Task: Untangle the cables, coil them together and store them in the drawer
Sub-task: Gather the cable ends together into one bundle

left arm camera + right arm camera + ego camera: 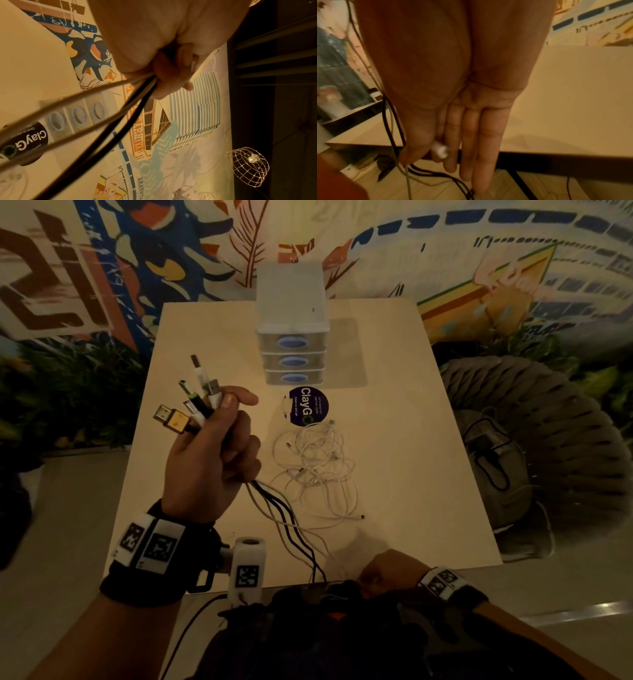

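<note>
1. Head view: the left hand [212,460], left of centre, is raised in a fist with its fingers curled round a bundle of cables [291,529]. The plug ends [191,402] fan out above the thumb, and the black and white strands run down to the bottom centre of the frame. There the right hand [383,573] sits at the near table edge, knuckles up; this view does not show how its fingers lie. A loose white tangle [315,467] lies on the table [428,440] at centre. The drawer unit [293,337], top centre, has all 3 drawers closed. I judge that pulling the strands taut could drag them across the tangle and snag it. The plugs could also slide unevenly out of the fist.

2. Left wrist view: the curled fingers [171,75] at upper centre clamp 2 black and several pale strands [133,108], which sweep toward the lower left across the drawer fronts [77,116]. The strands splay apart below the grip, so I think coiling from here could trap crossings.

3. Right wrist view: the right hand [462,108] points down, its fingers [488,142] straight and pressed together. The thumb and a finger pinch a small white plug [441,149] at lower centre. Dark cables [393,128] hang past the table edge at lower left, toward the floor. That light pinch may let the plug slip, and the hanging loops could catch the edge.
</note>
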The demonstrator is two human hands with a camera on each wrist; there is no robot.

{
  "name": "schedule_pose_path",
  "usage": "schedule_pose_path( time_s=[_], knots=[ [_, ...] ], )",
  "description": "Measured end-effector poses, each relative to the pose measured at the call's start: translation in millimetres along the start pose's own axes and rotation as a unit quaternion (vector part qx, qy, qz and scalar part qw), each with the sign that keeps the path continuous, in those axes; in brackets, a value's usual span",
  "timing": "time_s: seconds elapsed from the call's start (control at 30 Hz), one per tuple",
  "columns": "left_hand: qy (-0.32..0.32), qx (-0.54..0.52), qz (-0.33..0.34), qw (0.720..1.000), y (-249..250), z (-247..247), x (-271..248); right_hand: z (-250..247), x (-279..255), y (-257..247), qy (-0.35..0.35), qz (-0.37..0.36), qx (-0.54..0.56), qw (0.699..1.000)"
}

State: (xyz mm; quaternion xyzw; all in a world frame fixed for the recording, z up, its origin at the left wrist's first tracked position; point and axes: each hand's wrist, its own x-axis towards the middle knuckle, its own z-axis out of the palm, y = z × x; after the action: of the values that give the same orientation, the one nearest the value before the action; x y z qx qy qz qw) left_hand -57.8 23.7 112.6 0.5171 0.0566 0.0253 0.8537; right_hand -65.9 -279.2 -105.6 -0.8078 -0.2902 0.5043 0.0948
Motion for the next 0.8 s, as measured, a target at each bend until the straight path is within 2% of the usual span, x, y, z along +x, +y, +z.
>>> schedule_pose_path(
  time_s=[0.1, 0.2, 0.27, 0.33, 0.4, 0.5, 0.57, 0.67, 0.73, 0.8],
  knots=[
    [-0.002, -0.009, -0.012, 1.000, 1.7, 0.0, 0.6, -16.0, -11.0, -4.5, -0.014, 0.010, -0.012, 1.000],
    [-0.021, -0.024, -0.037, 0.999, -2.8, 4.9, -1.4, -53.5, -31.4, -16.4, 0.076, 0.017, 0.027, 0.997],
    [-0.050, -0.031, -0.054, 0.997, -8.9, 8.3, -2.9, -81.7, -43.2, -36.5, 0.153, -0.025, 0.131, 0.979],
    [-0.076, -0.021, -0.055, 0.995, -15.7, 11.7, -3.8, -109.0, -50.8, -67.6, 0.181, -0.115, 0.211, 0.954],
    [-0.085, 0.019, -0.036, 0.996, -21.1, 15.0, -3.7, -131.4, -53.0, -105.2, 0.137, -0.187, 0.242, 0.942],
    [-0.069, 0.057, -0.004, 0.996, -19.6, 18.2, 0.5, -135.7, -32.0, -147.8, 0.038, -0.218, 0.272, 0.937],
    [-0.051, 0.044, 0.011, 0.998, -13.4, 14.4, 5.5, -120.5, -9.8, -159.3, 0.026, -0.199, 0.318, 0.927],
    [-0.009, 0.033, 0.025, 0.999, -2.3, -0.2, 9.6, -94.4, 14.1, -146.0, 0.057, -0.109, 0.405, 0.906],
    [0.022, 0.010, 0.016, 1.000, -0.2, -11.8, 10.6, -83.0, 20.4, -123.4, 0.087, -0.053, 0.360, 0.927],
    [0.046, -0.005, -0.007, 0.999, -4.2, -19.8, 9.3, -74.4, 19.7, -101.9, 0.102, -0.037, 0.324, 0.940]
  ],
)
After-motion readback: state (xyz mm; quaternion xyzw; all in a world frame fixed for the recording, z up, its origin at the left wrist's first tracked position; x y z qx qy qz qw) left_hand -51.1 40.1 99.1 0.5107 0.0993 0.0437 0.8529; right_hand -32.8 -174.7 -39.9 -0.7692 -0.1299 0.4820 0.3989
